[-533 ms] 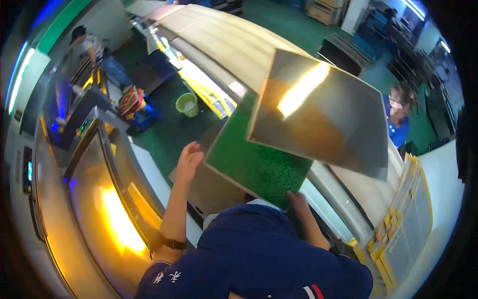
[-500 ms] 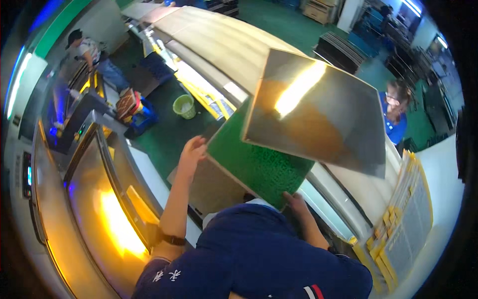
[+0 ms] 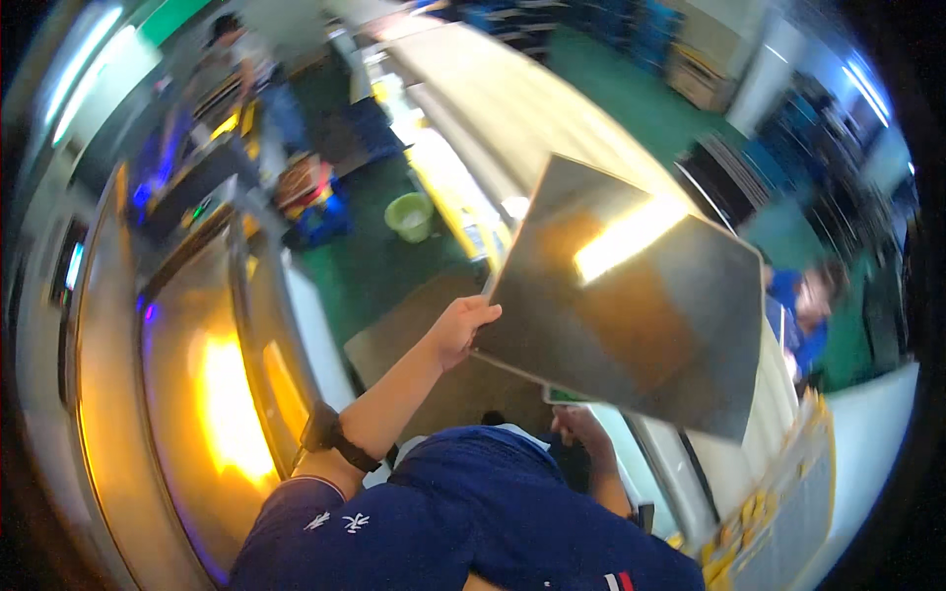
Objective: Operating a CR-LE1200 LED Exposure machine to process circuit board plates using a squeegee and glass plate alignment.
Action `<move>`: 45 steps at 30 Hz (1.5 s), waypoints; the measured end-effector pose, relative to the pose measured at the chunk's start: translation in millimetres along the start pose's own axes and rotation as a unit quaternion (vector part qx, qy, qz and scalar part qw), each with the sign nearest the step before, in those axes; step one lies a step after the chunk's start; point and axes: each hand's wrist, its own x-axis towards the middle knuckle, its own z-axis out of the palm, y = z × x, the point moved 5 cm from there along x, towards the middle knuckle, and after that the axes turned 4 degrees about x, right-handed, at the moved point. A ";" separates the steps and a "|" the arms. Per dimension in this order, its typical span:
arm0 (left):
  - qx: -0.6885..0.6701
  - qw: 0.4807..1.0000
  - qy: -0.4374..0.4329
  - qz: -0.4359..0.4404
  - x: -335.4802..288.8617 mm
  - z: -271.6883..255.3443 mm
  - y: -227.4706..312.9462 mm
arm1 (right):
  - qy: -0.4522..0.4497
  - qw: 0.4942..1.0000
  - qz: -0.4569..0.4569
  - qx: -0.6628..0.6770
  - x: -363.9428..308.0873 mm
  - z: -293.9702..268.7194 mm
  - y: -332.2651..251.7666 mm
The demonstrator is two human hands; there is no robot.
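Observation:
My left hand (image 3: 463, 332) is closed on the left edge of a large, shiny grey metal-like sheet (image 3: 631, 325), with the thumb on top. The sheet is tilted and reflects a bright light and a brownish patch. Under its lower edge a small strip of a green panel (image 3: 566, 396) shows; the sheet hides the rest of it. My right hand (image 3: 583, 429) is at that strip with its fingers curled, seemingly gripping the panel's near edge, though blur softens the fingertips.
A long pale bench (image 3: 493, 74) runs behind the sheet. Yellow-edged framed screens (image 3: 778, 488) lean at the lower right. A machine with a glowing yellow panel (image 3: 212, 384) stands left. A green bucket (image 3: 409, 217) is on the floor. Two people work nearby, far left and right.
My left hand, free before, now grips the grey sheet's left edge. The green panel has gone almost wholly behind the sheet. The view has swung, shifting the surroundings.

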 end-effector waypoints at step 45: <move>0.311 0.354 0.789 -0.394 -673.4 -291.9 -253.1 | -0.311 0.393 -0.859 -0.108 -95.5 827.9 -550.3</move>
